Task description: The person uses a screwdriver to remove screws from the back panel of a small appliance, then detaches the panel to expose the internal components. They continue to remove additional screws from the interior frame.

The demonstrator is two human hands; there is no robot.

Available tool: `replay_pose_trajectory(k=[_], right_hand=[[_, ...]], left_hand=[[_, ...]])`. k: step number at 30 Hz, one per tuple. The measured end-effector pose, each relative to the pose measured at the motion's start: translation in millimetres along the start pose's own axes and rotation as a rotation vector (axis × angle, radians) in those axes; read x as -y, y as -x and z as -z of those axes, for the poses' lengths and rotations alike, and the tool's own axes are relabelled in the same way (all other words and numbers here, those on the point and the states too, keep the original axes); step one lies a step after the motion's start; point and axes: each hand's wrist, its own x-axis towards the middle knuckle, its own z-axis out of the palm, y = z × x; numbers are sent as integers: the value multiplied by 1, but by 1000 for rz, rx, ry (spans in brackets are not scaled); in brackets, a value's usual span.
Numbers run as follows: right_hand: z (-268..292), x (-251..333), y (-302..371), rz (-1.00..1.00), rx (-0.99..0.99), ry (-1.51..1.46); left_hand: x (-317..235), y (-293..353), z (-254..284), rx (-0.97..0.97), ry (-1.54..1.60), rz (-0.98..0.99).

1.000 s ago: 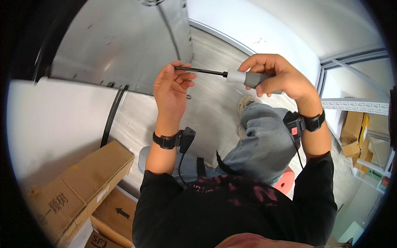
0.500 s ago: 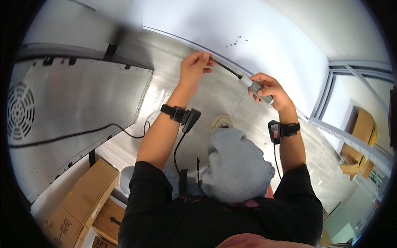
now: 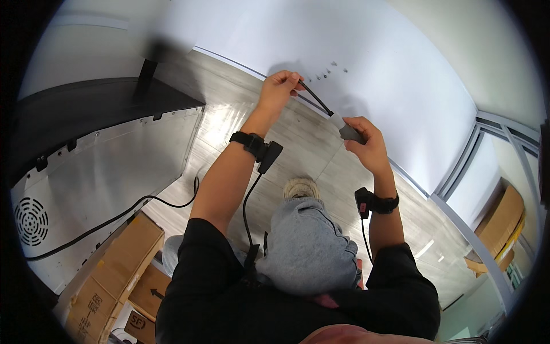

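Observation:
My right hand [image 3: 368, 143] wraps round the grey handle of a screwdriver [image 3: 337, 121], whose long black shaft slants up and left. At the far end of that shaft, the thumb and fingers of my left hand [image 3: 279, 92] are pinched together on the tip. Whether a small part sits between those fingertips I cannot make out. Several small screws [image 3: 325, 76] lie loose on the white surface [image 3: 401, 74], just beyond the tool. Both hands hang above the near edge of that surface.
To the left stands a metal cabinet with a black top [image 3: 109, 94] and a round vent. A black cable [image 3: 123, 217] runs across it. Cardboard boxes [image 3: 117, 266] are at lower left, and another carton [image 3: 499, 223] sits right, behind a grey metal frame [image 3: 458, 166].
My view has shifted. Both hands and the screwdriver now reach slightly further over the white surface, with the screws close beyond them. My grip on handle and tip is kept.

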Motion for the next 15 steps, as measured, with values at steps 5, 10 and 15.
replay_pose_trajectory(k=[5,10,15], right_hand=[[17,2,8,-80,72,-169],[16,-10,7,-36,-40,-205],[9,-12,-2,-9,-89,-233]], left_hand=[[-2,-15,24,-161,203,74],[9,-17,8,-196,-668,-614],[15,-21,-6,-240,-953,-816]])
